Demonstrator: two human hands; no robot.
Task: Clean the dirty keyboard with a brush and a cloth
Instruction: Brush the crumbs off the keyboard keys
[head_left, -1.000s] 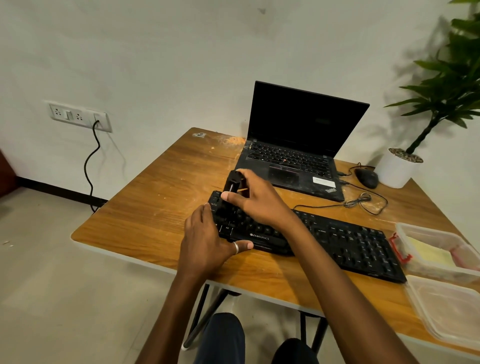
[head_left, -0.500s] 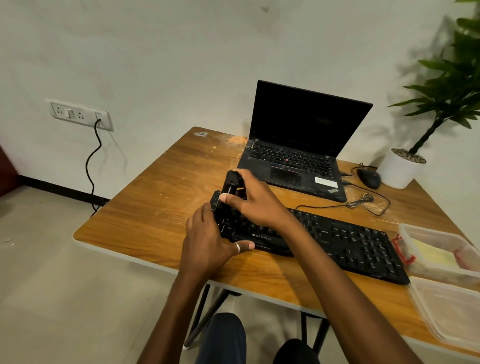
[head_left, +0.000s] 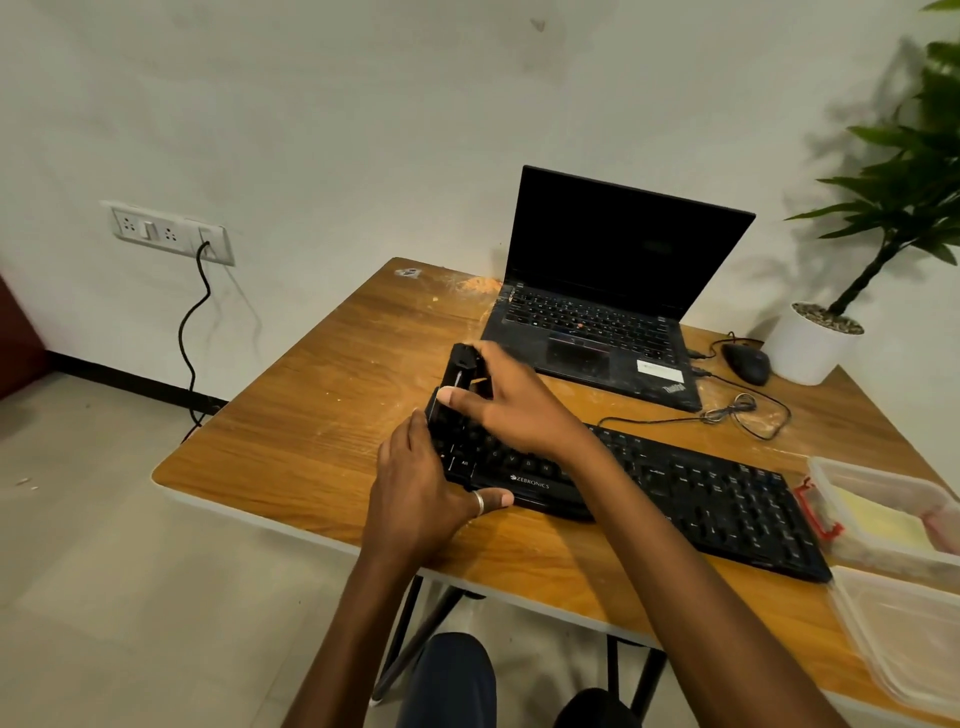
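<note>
left hand (head_left: 431, 488) is clamped on the left end of the keyboard (head_left: 701, 493) — thumb along the front edge, fingers round the side. right hand (head_left: 514, 410) grips a black brush (head_left: 460, 370), thumb on its near side. the brush stands at the keyboard's far left corner; whether its bristles touch the keys is hidden. the keyboard lies slantwise on the table (head_left: 311, 415), near the front edge. behind it is an open laptop (head_left: 597, 312), screen dark, with a mouse (head_left: 746, 362) and a plant pot (head_left: 815, 348) off to the right. at the keyboard's right end sits a clear tub (head_left: 878, 478) with something yellow inside — touching or just beside, hard to say.
</note>
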